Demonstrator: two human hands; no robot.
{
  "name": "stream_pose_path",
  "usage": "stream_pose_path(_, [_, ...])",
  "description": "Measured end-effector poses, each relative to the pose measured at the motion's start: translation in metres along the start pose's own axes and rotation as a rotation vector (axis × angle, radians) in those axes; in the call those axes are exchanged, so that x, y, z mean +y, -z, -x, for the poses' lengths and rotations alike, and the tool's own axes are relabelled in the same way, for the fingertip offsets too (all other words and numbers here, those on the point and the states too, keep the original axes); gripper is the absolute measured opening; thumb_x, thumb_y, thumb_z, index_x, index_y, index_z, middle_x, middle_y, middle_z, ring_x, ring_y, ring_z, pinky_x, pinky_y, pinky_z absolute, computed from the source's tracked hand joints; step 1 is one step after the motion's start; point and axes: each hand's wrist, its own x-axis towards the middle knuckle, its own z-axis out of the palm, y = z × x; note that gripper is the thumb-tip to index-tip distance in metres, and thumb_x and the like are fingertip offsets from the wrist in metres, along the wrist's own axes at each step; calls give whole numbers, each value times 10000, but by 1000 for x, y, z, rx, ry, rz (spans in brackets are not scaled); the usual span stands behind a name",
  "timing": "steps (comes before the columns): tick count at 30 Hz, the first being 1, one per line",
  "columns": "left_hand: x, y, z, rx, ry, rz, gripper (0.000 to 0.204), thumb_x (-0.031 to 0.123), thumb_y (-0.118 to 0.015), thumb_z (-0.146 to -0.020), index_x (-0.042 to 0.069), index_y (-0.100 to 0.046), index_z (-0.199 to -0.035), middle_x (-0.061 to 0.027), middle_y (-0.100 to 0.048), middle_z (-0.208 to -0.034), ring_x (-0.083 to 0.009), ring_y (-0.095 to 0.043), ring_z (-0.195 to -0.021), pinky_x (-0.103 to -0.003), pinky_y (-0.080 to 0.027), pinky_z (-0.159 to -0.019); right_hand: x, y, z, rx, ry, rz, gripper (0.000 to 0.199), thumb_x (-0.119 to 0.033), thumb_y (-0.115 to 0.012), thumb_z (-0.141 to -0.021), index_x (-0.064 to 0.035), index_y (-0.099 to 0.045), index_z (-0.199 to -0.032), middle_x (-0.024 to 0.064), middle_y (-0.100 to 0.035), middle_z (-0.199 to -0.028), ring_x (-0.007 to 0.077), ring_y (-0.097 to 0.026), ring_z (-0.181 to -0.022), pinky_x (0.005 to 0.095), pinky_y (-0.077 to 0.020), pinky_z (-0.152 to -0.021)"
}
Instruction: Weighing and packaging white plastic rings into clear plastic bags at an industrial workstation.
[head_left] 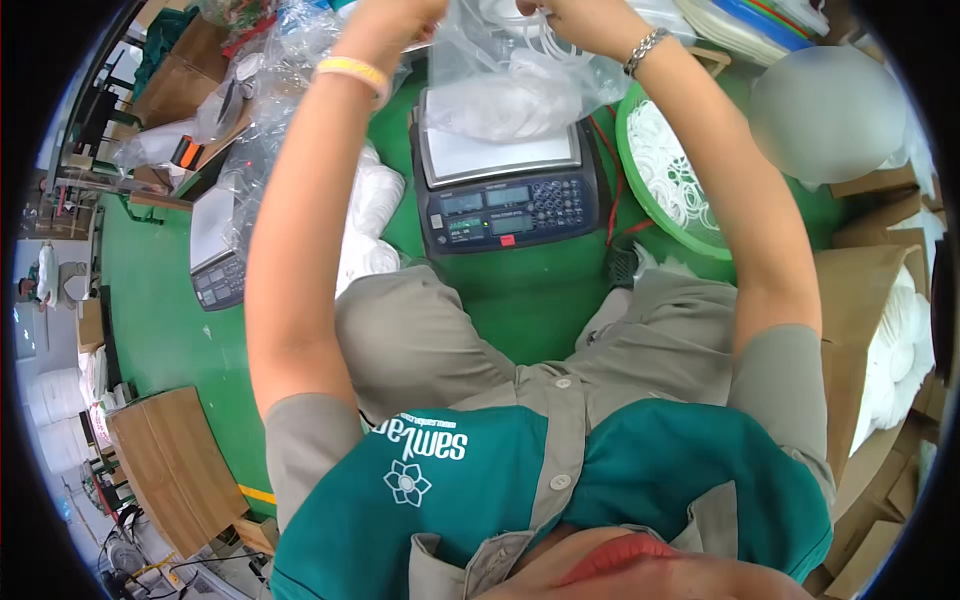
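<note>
Above one scale (pixel 505 190), perhaps one bag (pixel 510 85).

Plastic bag (pixel 510 80) above the scale (pixel 505 185), basin of rings (pixel 668 170) right of it.

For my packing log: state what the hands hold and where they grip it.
Both hands, left hand and right hand, grip the clear plastic bag of white rings at its open top edge.

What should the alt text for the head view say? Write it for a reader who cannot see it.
A person's left hand and right hand hold up a clear plastic bag of white rings over a digital counting scale on a green floor. A green basin of white rings sits right of the scale, with cardboard boxes nearby.
</note>
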Motion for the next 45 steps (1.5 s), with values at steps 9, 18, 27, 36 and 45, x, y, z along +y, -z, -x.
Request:
stream_pose_path(9, [-3,-2,-41,-2,-159,-57,413,151,-601,-633,-2,-557,-1015,-160,-611,-815,-185,-605,-643,-312,-499,-606,64,-14,5,195,-200,-141,293,92,-429,-644,-9,-544,-895,150,-580,-928,325,-549,-891,358,-431,-787])
stream_pose_path(18, [-44,5,-27,96,-290,-122,704,27,-550,-641,111,-381,-1319,-184,-494,-1221,-128,-567,-601,-267,-478,-579,25,-12,-3,1,-571,-870,230,3,-510,-763,-69,-575,-972,-34,-545,-824,21,-438,-624,163,-305,-492])
stream_pose_path(27, [-44,15,-3,-17,-327,-45,792,84,-632,-736,60,-181,-1387,-177,-420,-1279,-189,-548,-873,-221,-446,-699,70,68,75,151,-636,-1159,247,-42,-531,-817,-30,-533,-1064,0,-551,-796,11,-368,-497,149,-243,-392])
stream_pose_path(36, [-11,45,38,276,27,-125,698,391,-493,-832,164,-160,-1402,-107,-587,-954,-119,-450,-458,-231,-354,-415,179,50,235,19,-1088,-641,307,-17,-503,-763,-72,-555,-1060,-31,-553,-872,35,-446,-633,177,-325,-493])
stream_pose_path(45, [19,1,67,301,-264,-86,650,352,-529,-850,148,-228,-1390,-171,-340,-1347,-67,-456,-580,-199,-380,-498,231,22,326,-244,-1147,-242,214,-51,-468,-685,-57,-555,-881,7,-530,-678,116,-480,-506,264,-384,-470])
